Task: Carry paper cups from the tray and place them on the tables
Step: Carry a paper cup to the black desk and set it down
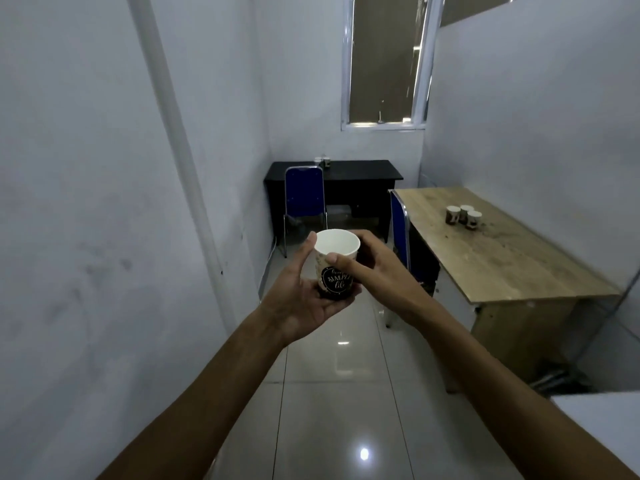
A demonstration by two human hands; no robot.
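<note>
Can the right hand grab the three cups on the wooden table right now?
Probably not yet. The right hand is on the paper cup, and the three cups stand well beyond it on the wooden table. Nothing blocks the way.

Open tiled floor (pixel 332 393) runs ahead between left wall (pixel 104 202) and wooden table (pixel 512 258).

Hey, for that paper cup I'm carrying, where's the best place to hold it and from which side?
Hold the cup round its side wall, coming from the sides. It stands upright with its mouth open, so the top is best kept clear. The left hand cradles its base; the right hand steadies the wall near the rim.
</note>
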